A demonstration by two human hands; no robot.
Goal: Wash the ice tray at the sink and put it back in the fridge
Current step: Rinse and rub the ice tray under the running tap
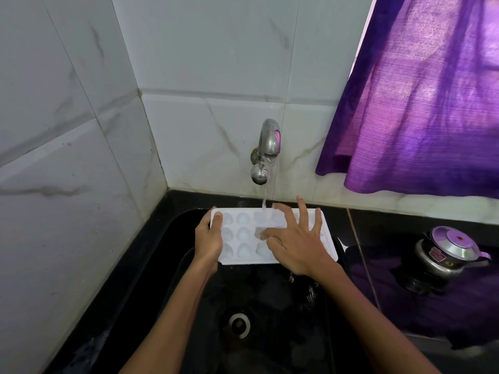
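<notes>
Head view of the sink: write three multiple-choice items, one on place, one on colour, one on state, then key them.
1. Where is the steel pressure cooker?
A. in the sink
B. on the counter right of the sink
C. under the tap

2. What colour is the curtain?
A. green
B. purple
C. white

3. The wall-mounted metal tap is:
A. running
B. off
C. hidden

Key: B, it stands beside the black sink; B, purple cloth; A, water falls onto the white plastic ice tray, gripped by the left hand, right hand spread on it.
</notes>
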